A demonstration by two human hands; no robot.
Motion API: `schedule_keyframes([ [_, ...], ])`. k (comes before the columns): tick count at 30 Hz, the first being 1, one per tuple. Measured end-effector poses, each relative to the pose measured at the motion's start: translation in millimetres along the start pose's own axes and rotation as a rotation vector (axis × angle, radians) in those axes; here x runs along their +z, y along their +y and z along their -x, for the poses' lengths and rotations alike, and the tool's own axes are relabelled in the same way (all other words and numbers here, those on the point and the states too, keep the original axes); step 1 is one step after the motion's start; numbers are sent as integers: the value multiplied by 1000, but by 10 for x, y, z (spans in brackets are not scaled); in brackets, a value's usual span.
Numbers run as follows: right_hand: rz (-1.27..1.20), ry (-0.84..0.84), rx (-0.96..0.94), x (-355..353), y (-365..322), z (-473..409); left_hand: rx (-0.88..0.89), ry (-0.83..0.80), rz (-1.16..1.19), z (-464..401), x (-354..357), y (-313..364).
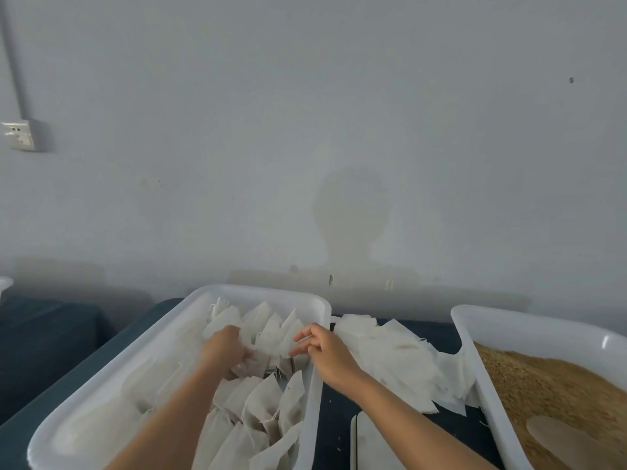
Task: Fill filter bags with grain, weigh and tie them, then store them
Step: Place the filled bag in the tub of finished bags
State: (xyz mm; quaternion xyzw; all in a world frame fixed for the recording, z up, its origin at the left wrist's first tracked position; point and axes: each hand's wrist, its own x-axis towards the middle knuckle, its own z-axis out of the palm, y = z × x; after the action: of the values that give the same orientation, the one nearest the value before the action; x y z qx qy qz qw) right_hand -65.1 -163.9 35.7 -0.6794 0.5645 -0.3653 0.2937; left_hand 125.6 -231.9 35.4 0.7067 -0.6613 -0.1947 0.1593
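Storing step: left hand (222, 347) presses among the tied bags (268, 337) inside the left tray (112, 378), fingers curled round one. Right hand (325, 349) at tray's right rim, fingertips pinching a string, prob. Grain tray (529, 329) far right. Next: release, fetch an empty bag (397, 354).

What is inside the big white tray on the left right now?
The left tray holds filled filter bags packed along its right side. Both hands, left and right, handle bags there. Its left floor looks bare; bags beneath hands and forearms are hidden.
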Motion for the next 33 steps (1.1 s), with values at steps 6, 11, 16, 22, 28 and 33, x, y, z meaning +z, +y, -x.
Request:
schedule_keyframes([
  [6,4,-47,12,-28,58,9,50,-102,-223,-7,91,48],
  [11,-96,180,7,-277,95,86,91,-18,-281,-17,66,122],
  [16,220,388,229,-714,540,194,178,206,-158,58,-4,446],
  [22,693,214,570,-945,1003,359,400,216,-11,280,192,971],
  [28,663,147,580,-968,1108,374,531,184,-14,397,530,1149],
  [33,622,133,598,-1018,1121,362,570,229,-56,405,654,1139],
])
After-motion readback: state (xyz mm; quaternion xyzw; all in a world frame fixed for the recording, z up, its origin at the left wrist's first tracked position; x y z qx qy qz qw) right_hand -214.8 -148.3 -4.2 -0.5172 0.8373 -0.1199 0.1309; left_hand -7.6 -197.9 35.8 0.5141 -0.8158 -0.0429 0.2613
